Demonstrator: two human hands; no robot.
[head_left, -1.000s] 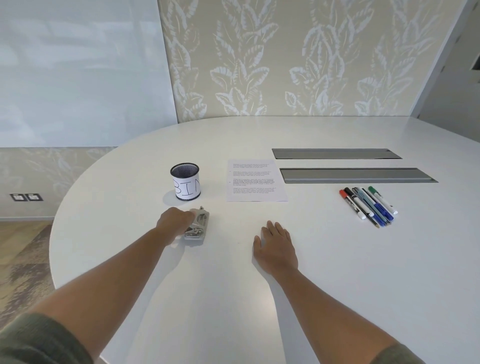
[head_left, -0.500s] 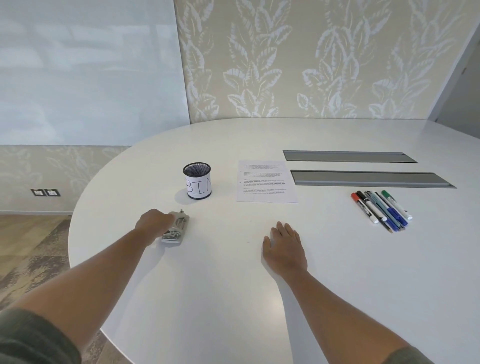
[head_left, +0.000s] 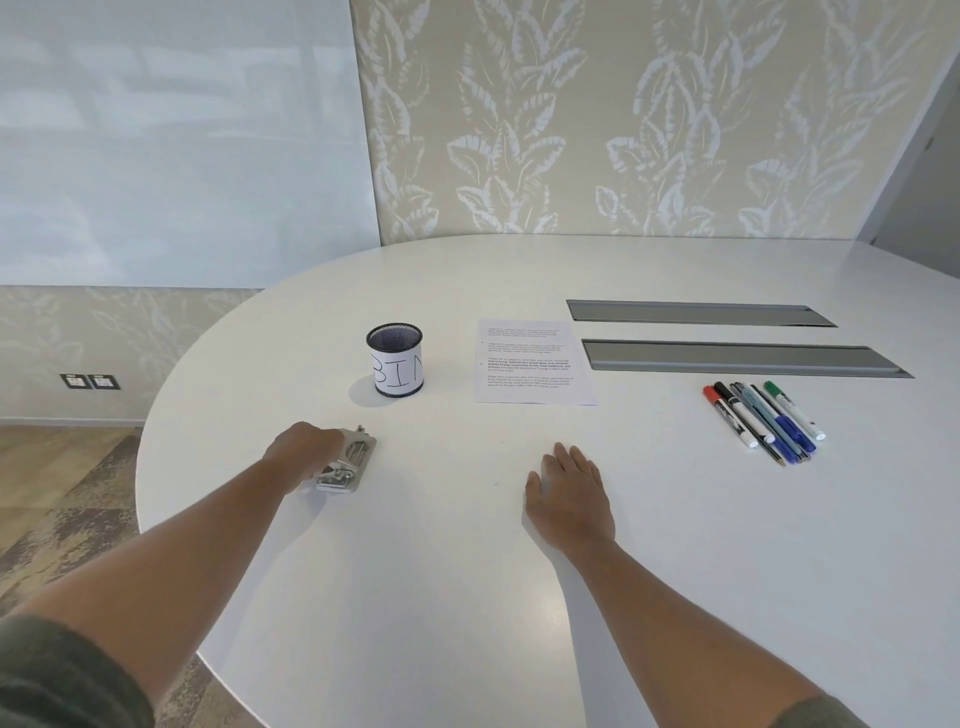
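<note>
1. the left hand (head_left: 306, 449), left of centre in the frame, curls its fingers over the left side of the metal tool (head_left: 349, 464). the fingertips are hidden, so i cannot tell how firm the hold is. a shallow hold could let the tool slip and knock the table (head_left: 467, 597).
2. if the tool is swung upward in the frame, it could tip the mesh cup (head_left: 396, 364) just above it.
3. the right hand (head_left: 571, 493) lies flat at centre, fingers straight and nearly together, holding nothing.
4. the tool is small, silver and shiny, with a flat base and hinged levers, seemingly a hole punch. it sits on the table, below the cup.
</note>
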